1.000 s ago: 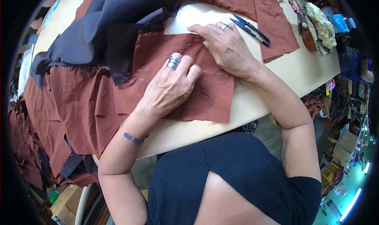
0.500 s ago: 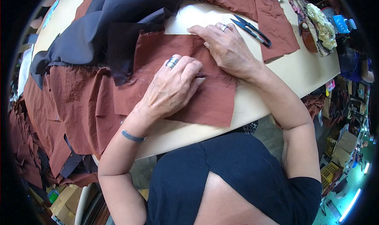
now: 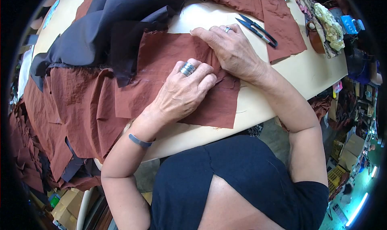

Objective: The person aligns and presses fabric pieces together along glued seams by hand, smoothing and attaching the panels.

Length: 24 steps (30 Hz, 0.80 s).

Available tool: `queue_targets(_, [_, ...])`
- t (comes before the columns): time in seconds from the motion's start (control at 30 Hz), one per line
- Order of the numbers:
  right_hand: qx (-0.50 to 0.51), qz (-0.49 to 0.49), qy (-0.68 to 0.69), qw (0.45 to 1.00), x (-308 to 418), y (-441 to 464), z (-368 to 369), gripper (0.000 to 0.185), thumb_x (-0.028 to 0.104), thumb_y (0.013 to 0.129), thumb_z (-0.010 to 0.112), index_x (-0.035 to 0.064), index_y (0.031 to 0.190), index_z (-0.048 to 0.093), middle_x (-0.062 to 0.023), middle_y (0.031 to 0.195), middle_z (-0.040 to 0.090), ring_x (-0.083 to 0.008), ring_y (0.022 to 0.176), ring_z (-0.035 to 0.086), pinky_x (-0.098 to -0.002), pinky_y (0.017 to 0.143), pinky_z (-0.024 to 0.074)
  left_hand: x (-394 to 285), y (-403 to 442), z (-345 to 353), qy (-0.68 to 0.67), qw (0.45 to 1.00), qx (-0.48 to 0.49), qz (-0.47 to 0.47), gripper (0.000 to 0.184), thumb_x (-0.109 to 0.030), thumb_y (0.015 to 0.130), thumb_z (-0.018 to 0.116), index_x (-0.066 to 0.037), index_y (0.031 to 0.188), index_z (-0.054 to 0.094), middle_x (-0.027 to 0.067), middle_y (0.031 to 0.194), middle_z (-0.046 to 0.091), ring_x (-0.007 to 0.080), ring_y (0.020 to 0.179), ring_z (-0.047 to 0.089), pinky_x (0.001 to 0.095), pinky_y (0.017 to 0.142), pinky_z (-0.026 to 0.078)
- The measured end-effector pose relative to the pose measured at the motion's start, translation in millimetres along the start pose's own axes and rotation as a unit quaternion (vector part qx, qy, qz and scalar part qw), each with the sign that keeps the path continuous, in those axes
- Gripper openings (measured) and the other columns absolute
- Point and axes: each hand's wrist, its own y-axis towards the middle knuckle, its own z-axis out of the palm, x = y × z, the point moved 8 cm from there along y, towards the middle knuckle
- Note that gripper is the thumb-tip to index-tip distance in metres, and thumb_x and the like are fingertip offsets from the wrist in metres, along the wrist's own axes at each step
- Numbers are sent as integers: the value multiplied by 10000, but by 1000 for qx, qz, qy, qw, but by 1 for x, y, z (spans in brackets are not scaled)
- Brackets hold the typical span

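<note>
Reddish-brown fabric (image 3: 161, 54) lies on the pale table in front of me, its surface showing a crease and loose threads at the right. My left hand (image 3: 181, 87) is closed over its middle, fingers curled and their tips hidden beneath; a wide silver ring sits on one finger. At the fabric's upper right edge is my right hand (image 3: 234, 50), bent over it with the fabric gathered under its fingers. Its index finger reaches left along the top edge, and the thumb is hidden. Black thread snips (image 3: 257, 30) lie just beyond my right hand.
Dark navy cloth (image 3: 96, 28) is heaped at the upper left, joined to brown fabric hanging over the table edge. Another brown piece (image 3: 282, 32) lies at the upper right. Near the table's (image 3: 322, 74) right end are a patterned cloth and a crumpled yellowish bundle (image 3: 328, 26).
My left hand has shifted right and slightly down, closer to my right hand. The fabric between them has bunched more; my right hand has barely moved.
</note>
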Motion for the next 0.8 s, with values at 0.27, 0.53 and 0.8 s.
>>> queue_targets(0.27, [0, -3, 2, 1000, 0, 0, 0, 413, 124, 790, 515, 162, 1201, 490, -21, 875, 556, -194, 824, 572, -356, 790, 381, -2, 3, 2, -1, 999, -10, -39, 160, -159, 799, 509, -99, 933, 572, 46, 879, 510, 213, 853, 506, 354, 744, 381])
queue_targets(0.53, [-10, -14, -7, 1000, 0, -1, -1, 434, 139, 778, 536, 163, 1208, 483, -21, 861, 554, -198, 815, 572, -358, 778, 389, -8, 1, -8, -12, 999, -20, 25, 208, -154, 769, 521, -113, 956, 599, 34, 965, 549, 202, 948, 525, 342, 816, 390])
queue_targets(0.8, [15, 61, 30, 998, -9, 3, -1, 470, 50, 822, 571, 116, 1275, 464, -85, 1117, 601, -235, 963, 582, -364, 830, 388, 26, -13, -25, -32, 998, -19, -46, 238, -6, 734, 585, -59, 962, 631, 91, 968, 568, 283, 889, 560, 360, 723, 494])
